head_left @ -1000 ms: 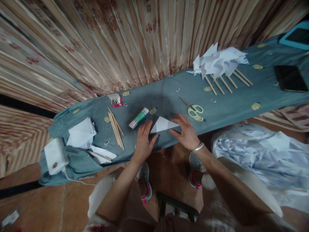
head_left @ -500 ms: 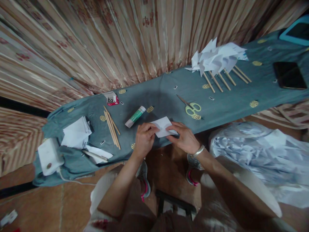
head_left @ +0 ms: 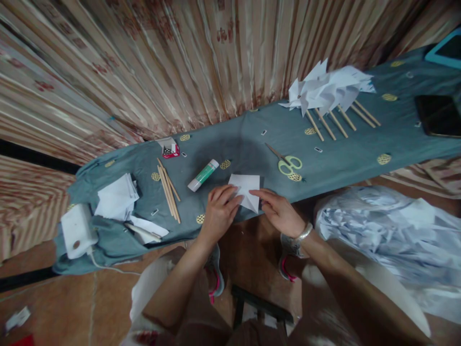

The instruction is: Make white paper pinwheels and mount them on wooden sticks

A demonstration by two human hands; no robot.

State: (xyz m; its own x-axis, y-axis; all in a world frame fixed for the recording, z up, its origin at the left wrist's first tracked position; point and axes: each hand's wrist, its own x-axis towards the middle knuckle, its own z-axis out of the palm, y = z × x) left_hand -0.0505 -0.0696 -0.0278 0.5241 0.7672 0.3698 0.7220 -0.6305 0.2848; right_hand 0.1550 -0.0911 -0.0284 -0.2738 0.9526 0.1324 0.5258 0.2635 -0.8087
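A small square of white paper [head_left: 248,182] lies at the table's front edge, with creased flaps at its lower side. My left hand [head_left: 219,211] has curled fingers and thumb on its left side, gripping it. My right hand [head_left: 283,211], wearing a silver bracelet, stretches its index finger onto the paper's right part, thumb apart. Just behind my left hand lies a green and white glue stick [head_left: 203,175]. Scissors with light green handles [head_left: 290,165] rest to the right, beyond my right hand.
Wooden sticks [head_left: 167,194], a paper stack [head_left: 117,197], a pen [head_left: 144,232], a white device with a cable [head_left: 77,233] and a small red box [head_left: 170,150] lie left. Paper pinwheels [head_left: 327,89] and a phone [head_left: 438,115] lie right. A plastic bag of paper [head_left: 389,230] stands by the table.
The paper has turned and now lies flatter, with its creases showing. My right hand has eased its pinch and shifted slightly right, its index finger now extended on the paper.
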